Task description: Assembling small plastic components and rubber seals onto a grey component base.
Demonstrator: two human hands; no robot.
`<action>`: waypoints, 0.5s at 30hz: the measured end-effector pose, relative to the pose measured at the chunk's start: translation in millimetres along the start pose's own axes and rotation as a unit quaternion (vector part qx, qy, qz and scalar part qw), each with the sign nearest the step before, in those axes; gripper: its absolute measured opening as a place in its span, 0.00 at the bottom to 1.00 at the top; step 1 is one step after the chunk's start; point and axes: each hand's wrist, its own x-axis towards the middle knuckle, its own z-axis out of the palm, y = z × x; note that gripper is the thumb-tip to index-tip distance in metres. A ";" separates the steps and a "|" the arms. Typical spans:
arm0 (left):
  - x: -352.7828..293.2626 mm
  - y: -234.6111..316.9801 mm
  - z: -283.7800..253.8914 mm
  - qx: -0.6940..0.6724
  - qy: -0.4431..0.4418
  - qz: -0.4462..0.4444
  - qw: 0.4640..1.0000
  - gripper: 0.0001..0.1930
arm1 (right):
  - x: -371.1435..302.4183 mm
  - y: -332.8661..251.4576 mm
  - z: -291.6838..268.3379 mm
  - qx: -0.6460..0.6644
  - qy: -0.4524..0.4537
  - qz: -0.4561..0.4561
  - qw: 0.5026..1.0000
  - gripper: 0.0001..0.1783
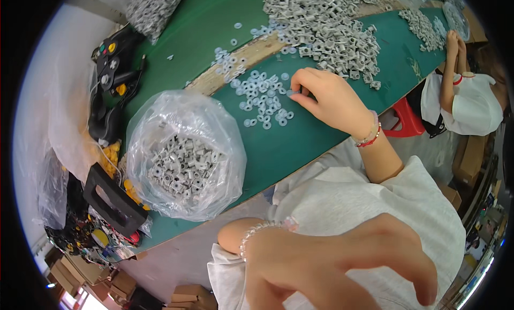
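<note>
My right hand [336, 100] is over the green table, thumb and forefinger pinched on a small translucent bluish washer [291, 93]. Just left of its fingertips lies a loose spread of the same washers [262, 98]. Beyond the hand is a big heap of small grey plastic parts [342, 39]. My left hand [326, 256] is raised close up at the bottom of the head view, fingers apart and bent, holding nothing that I can see; some of its fingertips are cut off by the lower edge. An open clear plastic bag [227, 149] of grey parts stands left of the washers.
Black game controllers [110, 69] with a cable lie at the left, near a black frame-like piece [115, 200]. A wooden strip [209, 84] crosses the green table [267, 160]. A person in white [471, 103] sits at the right by more parts. A red stool [404, 120] stands below the edge.
</note>
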 end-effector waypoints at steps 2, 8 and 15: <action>-4.2 -3.3 10.5 0.047 0.112 -0.021 0.992 0.29 | -3.9 4.5 -7.1 0.064 -0.011 0.033 0.997 0.08; 3.4 12.0 -47.0 0.394 -0.036 -0.411 0.821 0.25 | -15.1 28.4 -35.4 0.126 0.103 -0.011 0.987 0.05; -31.8 -68.9 -84.5 0.723 -0.208 -0.402 0.523 0.13 | -57.0 73.0 -97.6 0.130 0.312 0.160 0.928 0.08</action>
